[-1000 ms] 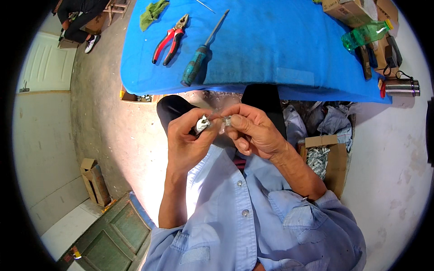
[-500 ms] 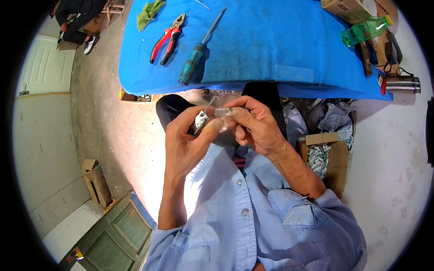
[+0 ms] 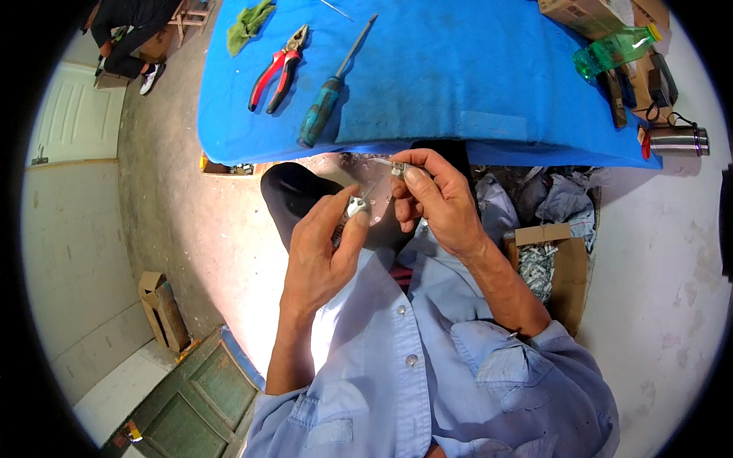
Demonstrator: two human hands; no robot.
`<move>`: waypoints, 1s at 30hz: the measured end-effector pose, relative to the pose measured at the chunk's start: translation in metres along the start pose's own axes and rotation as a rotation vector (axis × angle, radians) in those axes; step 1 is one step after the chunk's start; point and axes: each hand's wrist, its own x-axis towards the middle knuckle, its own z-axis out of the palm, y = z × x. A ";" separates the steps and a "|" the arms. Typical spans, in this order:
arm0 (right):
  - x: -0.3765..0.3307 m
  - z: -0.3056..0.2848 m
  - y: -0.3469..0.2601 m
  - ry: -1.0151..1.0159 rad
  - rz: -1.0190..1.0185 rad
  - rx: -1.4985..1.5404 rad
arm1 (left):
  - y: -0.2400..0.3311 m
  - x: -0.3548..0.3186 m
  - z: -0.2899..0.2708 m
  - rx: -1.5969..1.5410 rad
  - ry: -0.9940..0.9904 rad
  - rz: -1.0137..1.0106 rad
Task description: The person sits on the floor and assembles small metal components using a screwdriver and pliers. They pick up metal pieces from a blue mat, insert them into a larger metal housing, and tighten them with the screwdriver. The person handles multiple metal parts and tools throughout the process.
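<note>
Above my lap, my left hand (image 3: 321, 248) is closed around a small white-topped part (image 3: 356, 206) with a thin pin sticking up from it; its lower portion is hidden by my fingers. Farther away and to the right, my right hand (image 3: 447, 206) pinches a small light metal piece (image 3: 399, 170) between thumb and forefinger. A thin rod points left from that piece. The two parts are apart, with a gap between my hands. What exactly either part is, I cannot tell.
On the blue-covered table (image 3: 427, 84) lie red-handled pliers (image 3: 279, 70), a teal screwdriver (image 3: 324, 107) and a green cloth (image 3: 248, 27). A green bottle (image 3: 617, 52) and a steel flask (image 3: 679, 141) are at right. A carton of metal scraps (image 3: 565, 275) stands below. Another person (image 3: 134, 38) sits far left.
My hands have drawn apart. The right one has moved slightly away with its metal piece, while the left has shifted a little right and nearer, still holding the white-topped part.
</note>
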 end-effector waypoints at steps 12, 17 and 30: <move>-0.004 0.002 0.001 0.007 -0.086 -0.125 | 0.003 0.000 0.000 0.036 -0.061 -0.023; -0.004 0.004 -0.001 0.016 -0.081 -0.151 | -0.004 0.000 0.002 0.032 -0.034 0.027; -0.004 0.004 0.004 0.026 -0.110 -0.192 | -0.005 0.003 0.002 0.067 -0.015 0.108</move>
